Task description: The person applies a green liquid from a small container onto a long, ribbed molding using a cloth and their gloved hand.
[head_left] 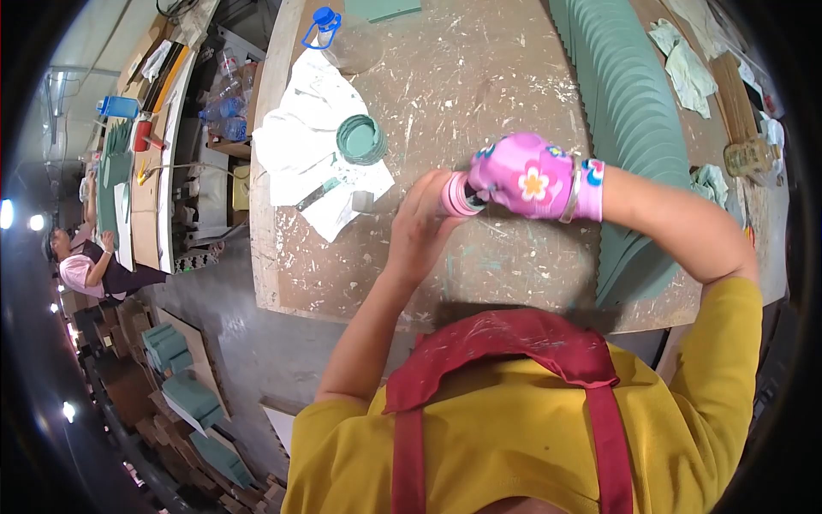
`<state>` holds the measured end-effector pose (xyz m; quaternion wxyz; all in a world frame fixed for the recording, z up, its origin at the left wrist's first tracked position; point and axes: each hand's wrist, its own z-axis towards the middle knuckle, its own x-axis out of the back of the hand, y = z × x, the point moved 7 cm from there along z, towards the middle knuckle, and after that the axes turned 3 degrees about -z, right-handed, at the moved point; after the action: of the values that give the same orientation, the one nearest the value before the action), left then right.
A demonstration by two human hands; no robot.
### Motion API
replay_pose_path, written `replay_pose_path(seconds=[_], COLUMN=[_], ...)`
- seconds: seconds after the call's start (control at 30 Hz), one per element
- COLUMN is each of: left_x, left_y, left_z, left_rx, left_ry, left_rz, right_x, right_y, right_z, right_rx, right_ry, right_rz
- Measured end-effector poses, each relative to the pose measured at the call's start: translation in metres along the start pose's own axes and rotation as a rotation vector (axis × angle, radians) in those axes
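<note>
My bare left hand (419, 224) wraps round a small pink cylindrical container (460, 195), tilted over the table with its ringed rim toward the right. My right hand (529, 178), in a pink flowered glove, is closed at the container's mouth. Something dark shows between the glove and the rim, too small to name. To the left, an open jar of green paint (361, 141) stands on a crumpled white cloth (295, 120). A flat tool with green smears (319, 194) lies on the cloth, beside a small grey block (362, 201).
A long row of overlapping green panels (634, 128) runs along the right of the paint-spattered table (479, 94). A clear bottle with a blue cap (325, 24) stands far left. Rags (685, 68) and a jar (753, 160) lie at the right. A co-worker (96, 267) works at another bench.
</note>
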<state>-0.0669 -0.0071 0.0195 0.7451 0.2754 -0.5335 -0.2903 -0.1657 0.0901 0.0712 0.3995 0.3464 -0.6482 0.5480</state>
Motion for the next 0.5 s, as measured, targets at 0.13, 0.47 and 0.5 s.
replay_pose_path(seconds=[0.13, 0.47, 0.5], left_x=[0.000, -0.002, -0.002], left_y=[-0.010, -0.013, -0.015], left_z=[0.002, 0.017, 0.017], left_rx=[0.016, 0.220, 0.222], left_ry=[-0.024, -0.345, -0.348], left_rz=[-0.099, -0.293, -0.294], right_x=[0.015, 0.019, 0.022], right_y=[-0.013, 0.003, -0.002], right_z=[0.000, 0.000, -0.002], right_rx=[0.097, 0.081, 0.114], right_ry=[0.216, 0.159, 0.224], right_rz=[-0.150, 0.004, -0.068])
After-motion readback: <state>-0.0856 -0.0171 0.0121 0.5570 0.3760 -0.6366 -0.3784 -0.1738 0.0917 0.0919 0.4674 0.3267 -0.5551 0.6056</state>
